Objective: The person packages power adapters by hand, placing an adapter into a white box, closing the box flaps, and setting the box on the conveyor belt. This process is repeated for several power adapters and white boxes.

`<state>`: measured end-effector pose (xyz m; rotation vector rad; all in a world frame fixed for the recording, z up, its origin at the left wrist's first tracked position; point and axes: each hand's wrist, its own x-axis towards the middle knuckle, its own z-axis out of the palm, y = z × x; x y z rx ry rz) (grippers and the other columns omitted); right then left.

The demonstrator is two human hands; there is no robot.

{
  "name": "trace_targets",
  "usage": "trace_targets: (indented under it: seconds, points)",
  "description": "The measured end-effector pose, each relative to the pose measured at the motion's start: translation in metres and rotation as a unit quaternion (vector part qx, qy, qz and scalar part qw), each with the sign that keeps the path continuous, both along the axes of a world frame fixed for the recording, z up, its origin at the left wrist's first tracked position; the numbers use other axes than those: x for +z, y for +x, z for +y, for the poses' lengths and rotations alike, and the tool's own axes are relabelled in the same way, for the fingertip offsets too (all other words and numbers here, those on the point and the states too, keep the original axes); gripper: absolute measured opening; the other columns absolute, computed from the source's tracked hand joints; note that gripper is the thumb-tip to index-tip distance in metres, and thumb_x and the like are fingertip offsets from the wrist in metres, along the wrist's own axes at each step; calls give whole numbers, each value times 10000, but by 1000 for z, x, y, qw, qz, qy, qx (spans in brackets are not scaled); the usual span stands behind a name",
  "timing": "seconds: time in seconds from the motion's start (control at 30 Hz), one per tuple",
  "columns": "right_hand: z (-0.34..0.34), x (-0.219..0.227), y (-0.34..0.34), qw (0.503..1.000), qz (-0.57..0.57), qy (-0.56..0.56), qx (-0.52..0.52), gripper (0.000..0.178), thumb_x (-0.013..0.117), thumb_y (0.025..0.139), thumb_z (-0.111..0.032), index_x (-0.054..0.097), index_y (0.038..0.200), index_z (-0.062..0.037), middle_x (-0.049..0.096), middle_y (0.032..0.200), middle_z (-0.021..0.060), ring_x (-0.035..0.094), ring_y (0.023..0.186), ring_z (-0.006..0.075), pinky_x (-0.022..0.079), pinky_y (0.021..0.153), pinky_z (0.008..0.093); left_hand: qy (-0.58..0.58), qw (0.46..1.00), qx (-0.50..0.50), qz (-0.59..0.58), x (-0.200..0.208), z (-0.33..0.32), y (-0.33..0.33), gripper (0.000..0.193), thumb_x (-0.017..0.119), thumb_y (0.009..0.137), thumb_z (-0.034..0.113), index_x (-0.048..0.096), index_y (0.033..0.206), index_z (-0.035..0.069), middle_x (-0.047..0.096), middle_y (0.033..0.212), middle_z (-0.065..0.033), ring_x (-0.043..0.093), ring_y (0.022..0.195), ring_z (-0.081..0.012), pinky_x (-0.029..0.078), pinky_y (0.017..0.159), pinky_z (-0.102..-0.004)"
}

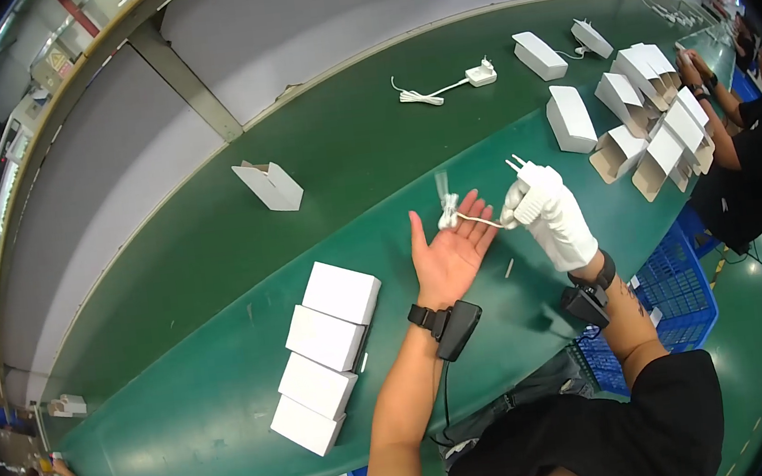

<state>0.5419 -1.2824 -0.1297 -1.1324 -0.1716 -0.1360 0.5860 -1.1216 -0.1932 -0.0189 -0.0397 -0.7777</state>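
My right hand (552,214), in a white glove, is closed around a white plug adapter (524,176) with its two pins pointing up and left. A thin white cable (478,220) runs from it to a coiled bundle (447,212) at the fingertips of my left hand (449,254). That bare hand is held palm up with fingers spread, above the green belt (229,387). Both wrists carry black bands with small black devices.
Several closed white boxes (324,353) lie in a row near my left forearm. An open carton (270,185) stands farther up the belt. Another adapter with cable (478,75), more white boxes (569,118) and folded cartons (661,136) lie to the right, beside a seated person (747,149). Blue crates (679,298) sit below.
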Motion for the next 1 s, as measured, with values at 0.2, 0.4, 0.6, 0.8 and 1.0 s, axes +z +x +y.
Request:
trace_targets:
  seconds: [0.2,0.4,0.6,0.8,1.0]
  points:
    - [7,7,-29,996,46,-60,50,219,653,816,-196,542,907,-30,591,811,93,578,735,164,472,685,288,-152,965,-2,-215,-68,11,25,515,387,971,448,466,1249,22,597,1121,-121,581,1034,-248,451,939,-375]
    - [20,-49,-30,972,1,-228,-52,311,660,828,-189,558,1071,-26,605,1000,65,596,908,151,467,828,279,326,916,169,-161,-14,-15,-9,406,333,1007,367,500,1179,39,564,1201,-119,560,1056,-204,448,920,-334]
    - [54,-50,-28,950,67,-285,-105,406,644,846,-223,514,1179,-30,581,1050,50,584,910,142,468,835,283,300,897,240,-217,-2,-21,-24,411,334,1007,358,455,1251,50,390,1413,-105,424,1241,-209,399,991,-354]
    - [-13,-39,-4,991,48,-49,-112,234,519,932,-206,518,1118,-64,570,963,16,548,817,97,457,698,233,463,790,262,-306,11,-35,-36,460,374,994,368,398,1329,53,373,1424,-112,394,1280,-203,362,1024,-342]
    - [-203,5,93,862,95,-317,-383,171,513,914,-208,540,1001,-64,567,843,-5,505,688,84,421,594,253,536,743,133,-379,22,-40,-12,564,441,970,360,297,1408,35,381,1407,-163,395,1283,-242,319,1048,-347]
